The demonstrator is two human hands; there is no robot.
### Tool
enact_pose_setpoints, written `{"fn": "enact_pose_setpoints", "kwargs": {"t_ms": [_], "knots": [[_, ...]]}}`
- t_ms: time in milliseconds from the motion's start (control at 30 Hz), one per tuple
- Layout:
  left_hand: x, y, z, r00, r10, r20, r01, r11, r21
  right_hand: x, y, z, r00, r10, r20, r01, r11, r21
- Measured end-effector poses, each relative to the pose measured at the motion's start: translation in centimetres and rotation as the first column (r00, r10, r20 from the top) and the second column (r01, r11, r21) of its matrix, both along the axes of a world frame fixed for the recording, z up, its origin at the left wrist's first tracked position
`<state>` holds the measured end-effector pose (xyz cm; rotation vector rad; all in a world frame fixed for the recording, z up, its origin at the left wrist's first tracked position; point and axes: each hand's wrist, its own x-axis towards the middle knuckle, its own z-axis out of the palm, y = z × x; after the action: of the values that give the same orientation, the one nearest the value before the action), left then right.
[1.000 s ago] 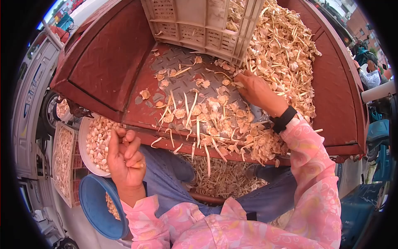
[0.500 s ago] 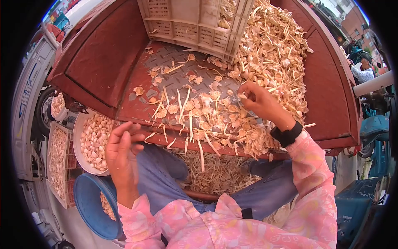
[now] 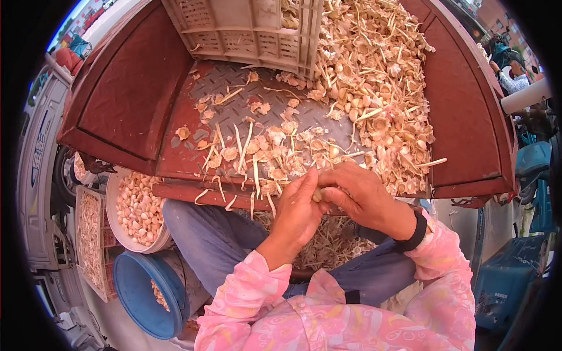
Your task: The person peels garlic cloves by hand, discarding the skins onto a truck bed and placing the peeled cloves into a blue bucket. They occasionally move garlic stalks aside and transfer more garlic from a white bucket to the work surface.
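Observation:
My left hand [image 3: 297, 212] and my right hand [image 3: 364, 198] meet over the near edge of the red cargo bed. Between their fingertips is a small garlic clove [image 3: 317, 195], mostly covered by the fingers. Both hands are closed on it. A black band circles my right wrist. Just beyond the hands, garlic skins and dry stems [image 3: 275, 152] lie scattered on the metal floor. A large heap of garlic cloves and skins [image 3: 374, 99] fills the right side of the bed.
A pale plastic crate [image 3: 246, 35] stands tilted at the back of the bed. On the left are a white bucket of cloves [image 3: 166, 238], a blue bucket [image 3: 126, 286] with some cloves, and another crate [image 3: 89, 234]. Stems cover the ground between my legs. Another person [image 3: 513, 82] is far right.
My left hand has come right from above the white bucket, and my right hand has moved down and nearer from the heap. They now meet on a clove. The view has shifted slightly.

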<state>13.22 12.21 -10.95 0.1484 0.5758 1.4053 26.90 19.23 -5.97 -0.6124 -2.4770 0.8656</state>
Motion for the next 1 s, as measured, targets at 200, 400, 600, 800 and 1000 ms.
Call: {"fn": "enact_pose_setpoints", "kwargs": {"t_ms": [200, 400, 600, 800, 1000], "knots": [[-1.2, 0.0, 0.7, 1.000, 0.011, 0.006, -0.010, 0.991, -0.130, 1.1, 4.3, 0.2, 0.926, -0.358, 0.119, 0.343, 0.931, 0.128], [-1.9, 0.0, 1.1, 0.998, -0.026, -0.065, 0.016, 0.990, -0.141, -0.6, 6.7, -2.1, 0.933, -0.265, 0.244, 0.194, 0.940, 0.280], [-2.1, 1.1, 0.7, 0.989, 0.113, 0.100, -0.098, 0.985, -0.139, -0.6, 7.5, -3.5, 0.943, -0.207, 0.259, 0.145, 0.960, 0.238], [-1.6, 1.7, 0.4, 0.983, 0.180, 0.040, -0.175, 0.980, -0.091, -0.4, 5.4, -0.4, 0.962, -0.274, 0.014, 0.274, 0.958, -0.082], [0.8, 2.1, 1.4, 0.982, 0.141, -0.127, -0.144, 0.990, -0.012, -1.1, 2.8, -1.8, 0.974, -0.210, -0.081, 0.221, 0.961, 0.168]]}}
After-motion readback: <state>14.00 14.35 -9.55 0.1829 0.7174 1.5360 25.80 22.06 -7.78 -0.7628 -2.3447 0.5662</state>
